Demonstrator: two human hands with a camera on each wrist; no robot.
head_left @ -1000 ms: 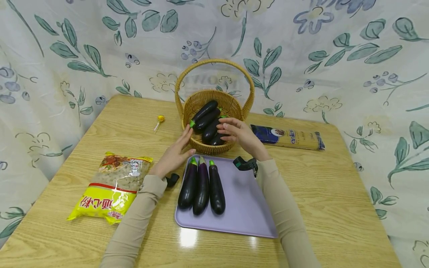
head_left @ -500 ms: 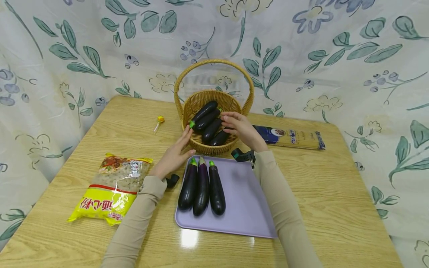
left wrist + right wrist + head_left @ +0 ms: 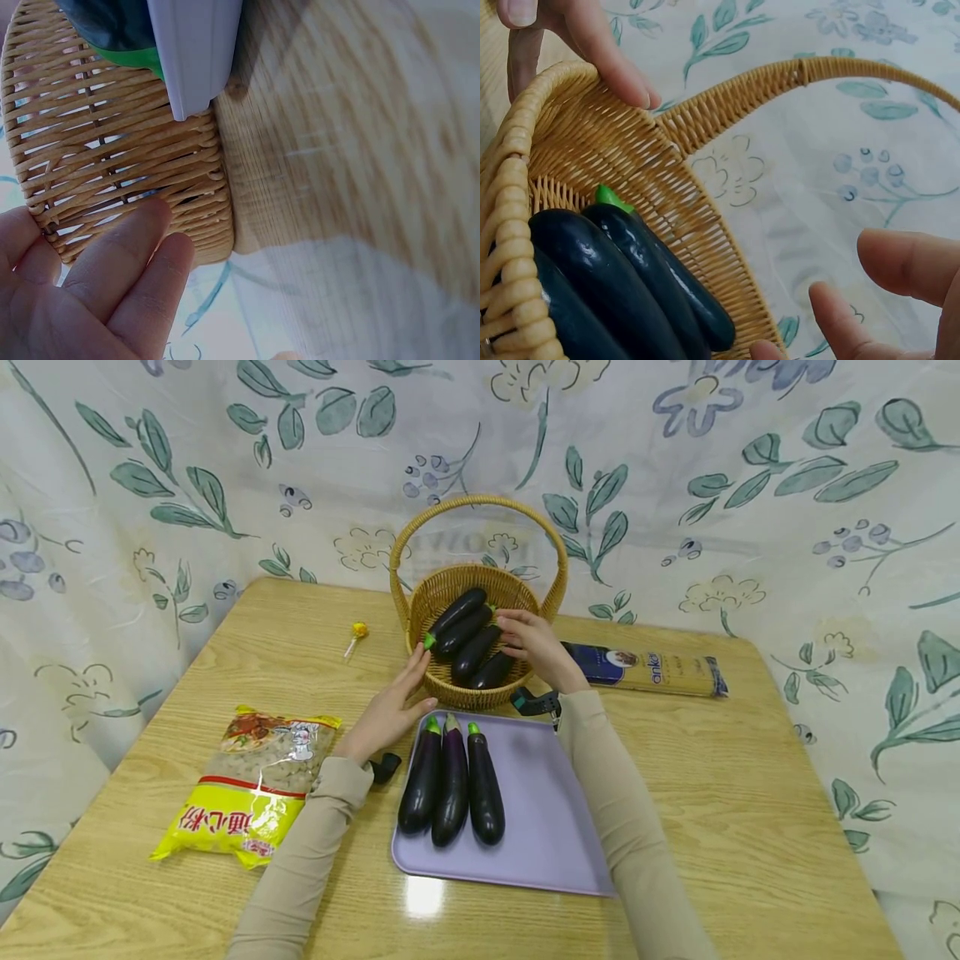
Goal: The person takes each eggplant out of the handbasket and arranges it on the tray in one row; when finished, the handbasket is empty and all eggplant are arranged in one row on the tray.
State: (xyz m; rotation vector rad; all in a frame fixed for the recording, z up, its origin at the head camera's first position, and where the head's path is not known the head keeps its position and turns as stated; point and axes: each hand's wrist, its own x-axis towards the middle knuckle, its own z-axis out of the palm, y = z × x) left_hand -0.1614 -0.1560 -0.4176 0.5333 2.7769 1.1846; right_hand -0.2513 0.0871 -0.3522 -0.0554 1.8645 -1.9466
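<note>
Several dark eggplants [image 3: 454, 614] with green stems lie slanted in a round wicker basket [image 3: 468, 697]. My left hand [image 3: 386, 710] touches the basket's left side with fairly straight fingers, which lie against the weave in the left wrist view. Over the basket's right part is my right hand [image 3: 536, 643], its fingers lightly bent. In the right wrist view its thumb [image 3: 904, 262] and fingers stand apart with nothing between them. The front eggplant [image 3: 495, 670] lies just under this hand. Three more eggplants [image 3: 450, 793] lie side by side on a lilac tray [image 3: 540, 827] in front of the basket.
A yellow bag of pasta [image 3: 247, 785] lies on the left of the wooden table [image 3: 750, 827]. A lollipop [image 3: 359, 630] lies behind it. To the basket's right is a spaghetti pack [image 3: 660, 668]. The tall basket handle [image 3: 480, 500] arches over the opening before a floral cloth.
My right hand has shifted slightly back and left over the basket, and more of the front eggplant shows. My left hand has stayed at the basket's left rim.
</note>
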